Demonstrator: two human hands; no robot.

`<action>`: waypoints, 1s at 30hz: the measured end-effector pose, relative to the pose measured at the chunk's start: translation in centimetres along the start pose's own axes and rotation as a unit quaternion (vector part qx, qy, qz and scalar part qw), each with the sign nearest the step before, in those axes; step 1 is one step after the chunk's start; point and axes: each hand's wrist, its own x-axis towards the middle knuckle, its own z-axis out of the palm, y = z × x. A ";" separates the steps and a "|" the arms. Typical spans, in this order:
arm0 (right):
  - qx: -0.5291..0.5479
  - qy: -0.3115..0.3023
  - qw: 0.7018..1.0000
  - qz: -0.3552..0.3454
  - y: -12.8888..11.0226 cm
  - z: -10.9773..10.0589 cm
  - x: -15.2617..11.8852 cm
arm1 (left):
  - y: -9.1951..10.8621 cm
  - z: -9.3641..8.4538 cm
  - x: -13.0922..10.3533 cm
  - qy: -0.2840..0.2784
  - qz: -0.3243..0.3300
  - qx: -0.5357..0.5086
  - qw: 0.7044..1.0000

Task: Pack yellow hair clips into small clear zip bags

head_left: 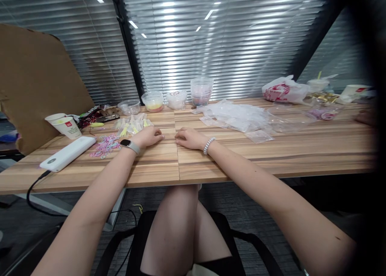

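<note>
My left hand rests on the wooden table, its fingers loosely curled and apart, with nothing in them. Close behind it lie small clear bags with yellow pieces. A pile of pink and purple bands is left of my left wrist. My right hand also rests on the tabletop, fingers slightly bent and empty, across the table seam from my left hand. Beyond it to the right spreads a heap of clear plastic bags.
A white power bank with a black cable and paper cups stand at the left. Clear tubs and stacked tubs line the back. A white and red bag sits back right. Another person's hand shows at the right edge.
</note>
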 end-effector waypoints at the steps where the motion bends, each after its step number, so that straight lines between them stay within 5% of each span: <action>1: 0.000 -0.002 1.000 0.001 0.0 0.0 0.0 | 0.0 0.0 0.0 -0.002 0.000 -0.001 1.000; 30: -0.002 -0.010 1.000 0.006 -0.3 -0.2 0.0 | -0.3 0.2 0.1 0.002 -0.002 0.000 1.000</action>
